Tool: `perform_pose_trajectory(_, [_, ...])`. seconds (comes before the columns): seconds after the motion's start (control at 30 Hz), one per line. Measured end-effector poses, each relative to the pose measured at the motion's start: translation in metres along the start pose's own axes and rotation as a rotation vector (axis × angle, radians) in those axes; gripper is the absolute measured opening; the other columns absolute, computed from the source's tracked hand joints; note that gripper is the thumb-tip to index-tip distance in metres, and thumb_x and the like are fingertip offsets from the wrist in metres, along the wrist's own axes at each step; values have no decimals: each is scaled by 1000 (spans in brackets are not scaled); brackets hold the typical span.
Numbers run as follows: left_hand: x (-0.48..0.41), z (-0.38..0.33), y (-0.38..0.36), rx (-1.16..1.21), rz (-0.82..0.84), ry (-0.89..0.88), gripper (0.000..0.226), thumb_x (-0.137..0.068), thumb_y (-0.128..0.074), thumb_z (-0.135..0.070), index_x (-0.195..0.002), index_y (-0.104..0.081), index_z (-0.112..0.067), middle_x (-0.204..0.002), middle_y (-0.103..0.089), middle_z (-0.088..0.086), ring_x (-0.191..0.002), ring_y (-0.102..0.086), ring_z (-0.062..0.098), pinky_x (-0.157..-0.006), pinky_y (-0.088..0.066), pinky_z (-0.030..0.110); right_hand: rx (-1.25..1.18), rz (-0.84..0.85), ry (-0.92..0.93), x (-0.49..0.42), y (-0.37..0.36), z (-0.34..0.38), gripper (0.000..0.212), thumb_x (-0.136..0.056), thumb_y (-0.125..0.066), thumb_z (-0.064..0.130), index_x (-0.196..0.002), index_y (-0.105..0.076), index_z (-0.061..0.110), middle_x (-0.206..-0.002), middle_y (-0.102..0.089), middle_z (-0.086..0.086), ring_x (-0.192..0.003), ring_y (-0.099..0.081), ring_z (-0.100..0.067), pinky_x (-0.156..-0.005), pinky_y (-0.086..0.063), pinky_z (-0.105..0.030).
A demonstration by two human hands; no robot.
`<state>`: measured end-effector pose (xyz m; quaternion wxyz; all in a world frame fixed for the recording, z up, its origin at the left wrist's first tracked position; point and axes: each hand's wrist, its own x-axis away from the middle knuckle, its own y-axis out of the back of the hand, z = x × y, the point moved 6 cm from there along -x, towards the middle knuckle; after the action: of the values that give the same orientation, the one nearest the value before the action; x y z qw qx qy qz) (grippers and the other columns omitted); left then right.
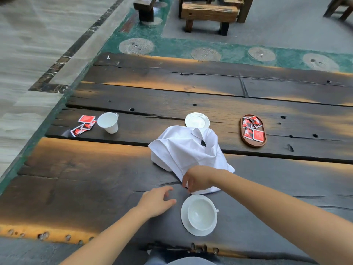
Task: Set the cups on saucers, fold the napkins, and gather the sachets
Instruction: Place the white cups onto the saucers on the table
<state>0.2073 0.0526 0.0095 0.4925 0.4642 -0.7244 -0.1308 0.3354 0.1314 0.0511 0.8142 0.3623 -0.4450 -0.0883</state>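
The right hand point(197, 178) pinches the napkin point(183, 150) by its near edge. The left hand point(155, 201), loose and empty beside it, should pin a corner (pull it flat first).

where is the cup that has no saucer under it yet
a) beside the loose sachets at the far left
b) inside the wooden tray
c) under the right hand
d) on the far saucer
A: the bare cup sits straight on the table, just right of the loose sachets; the other cup is already on its saucer.
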Motion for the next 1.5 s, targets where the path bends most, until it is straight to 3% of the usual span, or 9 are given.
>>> perform_pose_trajectory(0.2, [-1,46,61,70,-172,100,50,-87,-51,-51,-133,-44,-33,-130,-55,-9,-123,-49,13,-103,-33,32,0,-187,158,-36,47,60,26,-88,-57,24,-113,-64,22,-110,-68,3,-101,-60,-16,-86,-49,-31])
perform_pose_trajectory(0.33, [-3,79,102,195,-253,162,50,-85,-54,-52,-131,-47,-33,-127,-57,-8,-118,-52,15,-99,-41,33,60,-268,194,-68,84,83,27,-89,-58,28,-116,-62,26,-118,-63,5,-105,-60,-16,-83,-46,-28])
perform_pose_trajectory(0.73, [-40,152,204,472,-403,220,48,-85,-58,-42,-129,-51,-25,-124,-59,-2,-111,-55,17,-91,-42,29,219,-304,178,-176,169,129,29,-90,-61,24,-119,-60,25,-120,-64,1,-109,-59,-21,-87,-49,-35])
perform_pose_trajectory(0.83, [-56,166,223,508,-407,244,48,-84,-58,-44,-127,-51,-24,-119,-59,-3,-107,-57,18,-95,-46,35,210,-316,167,-201,182,133,30,-89,-61,25,-119,-60,24,-120,-64,1,-108,-59,-21,-85,-48,-34])
perform_pose_trajectory(1.1, [-102,214,266,581,-455,340,48,-88,-58,-37,-131,-46,-20,-102,-61,-2,-109,-56,22,-99,-46,41,98,-338,79,-269,205,129,28,-91,-58,25,-118,-61,27,-116,-66,5,-105,-61,-19,-81,-47,-32])
perform_pose_trajectory(1.2, [-119,228,269,601,-466,362,60,-88,-57,-38,-140,-32,-24,-114,-63,-2,-117,-52,23,-101,-43,43,48,-350,63,-289,208,124,32,-92,-55,23,-123,-59,29,-119,-66,5,-108,-61,-20,-78,-44,-29])
perform_pose_trajectory(1.33, [-142,237,268,620,-445,383,60,-89,-55,-38,-141,-33,-20,-125,-61,0,-125,-47,25,-102,-38,40,-109,-384,18,-315,212,112,36,-93,-47,16,-125,-58,29,-121,-65,-3,-107,-62,-28,-84,-51,-38])
perform_pose_trajectory(1.4, [-151,240,266,649,-451,369,55,-88,-55,-37,-138,-38,-22,-126,-60,0,-120,-52,26,-101,-41,40,-200,-386,3,-331,210,106,40,-95,-40,13,-130,-54,24,-122,-64,-11,-108,-61,-33,-90,-51,-43])
perform_pose_trajectory(1.5, [-161,238,262,767,-499,329,43,-89,-55,-29,-131,-47,-24,-117,-61,-3,-98,-65,25,-94,-50,43,-291,-369,-17,-352,203,100,46,-97,-34,11,-140,-43,22,-135,-57,-10,-119,-56,-29,-98,-46,-38])
